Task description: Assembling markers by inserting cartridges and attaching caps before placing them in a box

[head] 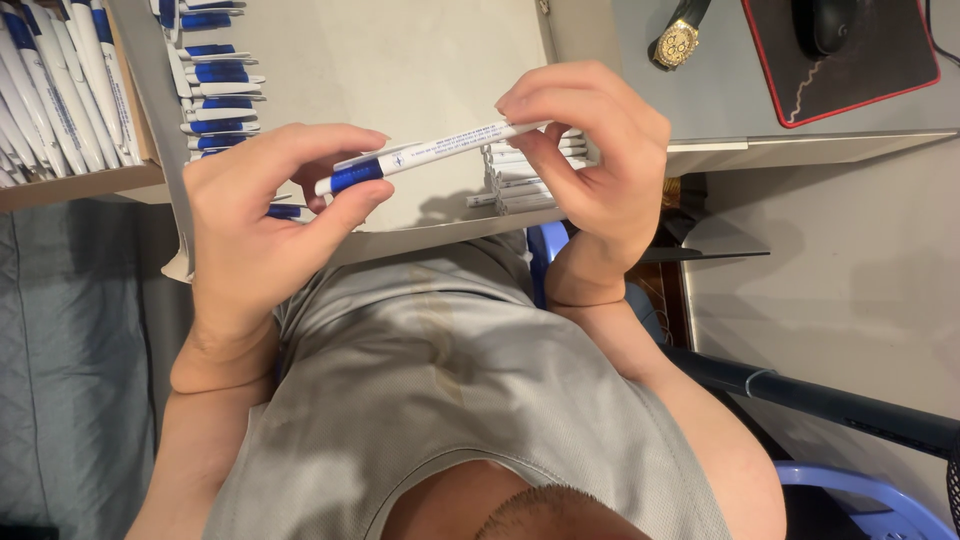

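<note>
A: Far left, what's logged?

B: Box of pens (60, 90), white barrels with blue grips, packed side by side. Just right of it, a second row of pens (215, 75) along the edge of a flat grey tray (400, 60).

A: Hands?

B: In picture order: the hand on the picture's left (255, 215), wrist rising from below, fingers curled, thumb and forefinger pinching the blue grip end of one pen (430, 152). The pen lies nearly level, tilted slightly up to the right, held over the tray's near edge and above the grey shirt (440, 370).

A: Other end?

B: The hand on the picture's right (590, 165) holds the white end, fingertips closed on the barrel. Both hands grip the same pen. Which hand is the person's left I cannot tell; the view looks inverted.

A: Behind it?

B: A small stack of white barrels (525, 180) on the tray, partly hidden by that hand.

A: Further right?

B: Gold watch (677, 42) on the desk, then a black mat with red rim (860, 70) carrying a dark mouse (825, 22). Lower right, a blue plastic chair (850, 490).
</note>
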